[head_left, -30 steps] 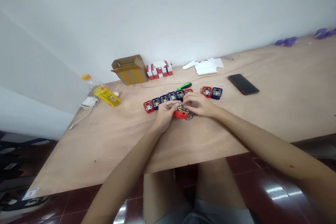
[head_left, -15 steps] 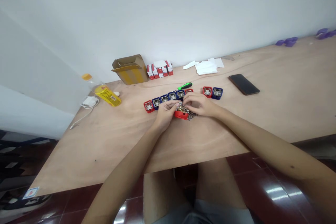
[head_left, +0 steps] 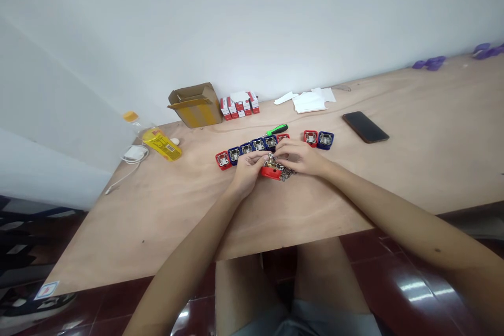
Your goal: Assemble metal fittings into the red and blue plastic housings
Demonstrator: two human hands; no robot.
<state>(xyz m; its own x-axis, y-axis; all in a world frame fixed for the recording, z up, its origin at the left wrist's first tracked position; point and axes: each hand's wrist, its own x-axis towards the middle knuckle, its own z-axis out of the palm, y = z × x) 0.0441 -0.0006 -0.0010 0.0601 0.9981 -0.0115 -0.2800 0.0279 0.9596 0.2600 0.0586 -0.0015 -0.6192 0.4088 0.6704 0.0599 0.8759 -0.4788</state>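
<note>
I looked down at the wood table (head_left: 354, 194). In the middle of the frame, my left hand (head_left: 246, 170) and my right hand (head_left: 301, 158) were both partly closed. My fingers (head_left: 281, 151) gripped a red piece (head_left: 271, 172) with shiny metal on top. It sat on the table, and a metal chain (head_left: 289, 172) lay just to the right of it. They were almost in the same spot as in the earlier look, and I could see no big change.

A row of red and blue pieces (head_left: 247, 148) lay just above my hands. A green-handled screwdriver (head_left: 276, 129) lay behind that row. Two more pieces (head_left: 318, 138) sat to the right, and a black phone (head_left: 365, 127) lay further right. A cardboard box (head_left: 195, 105) stood at the back.
</note>
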